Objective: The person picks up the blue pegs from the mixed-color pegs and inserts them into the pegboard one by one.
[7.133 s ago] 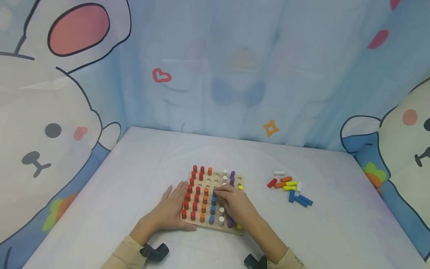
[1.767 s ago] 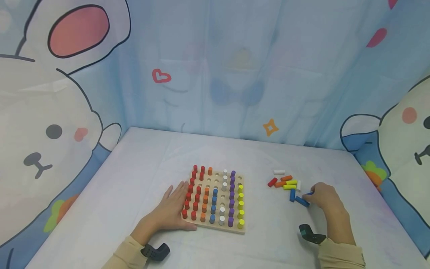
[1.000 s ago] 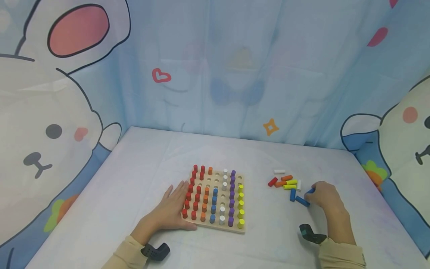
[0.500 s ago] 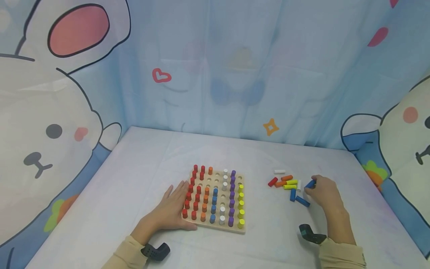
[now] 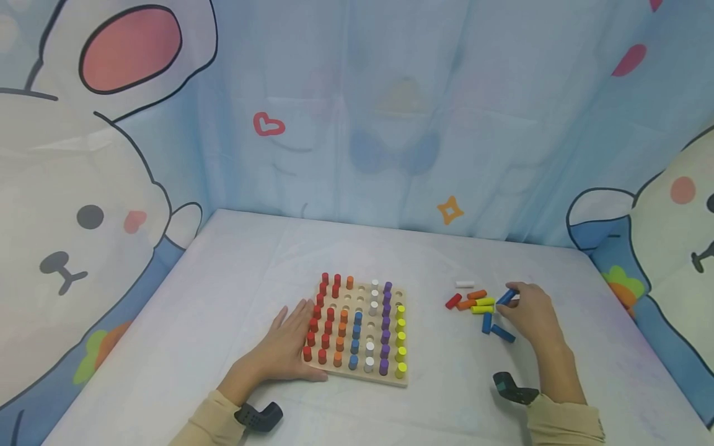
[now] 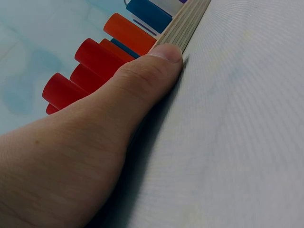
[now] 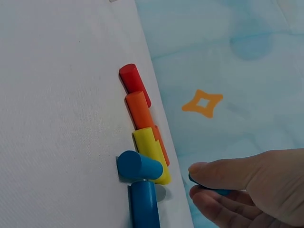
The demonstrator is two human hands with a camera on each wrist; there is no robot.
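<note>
1. Right hand (image 5: 530,311) pinches a blue peg (image 5: 506,297) near the loose pegs (image 5: 482,310), its long axis slanting from near left to far right.
2. Left hand (image 5: 286,345) lies outstretched against the pegboard (image 5: 393,380).
3. Planted pegs (image 5: 401,370) stand upright.

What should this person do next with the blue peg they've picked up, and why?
Probably carry the blue peg in the right hand over to the pegboard. Four blue pegs already stand in one line there, and open holes continue that line.
</note>
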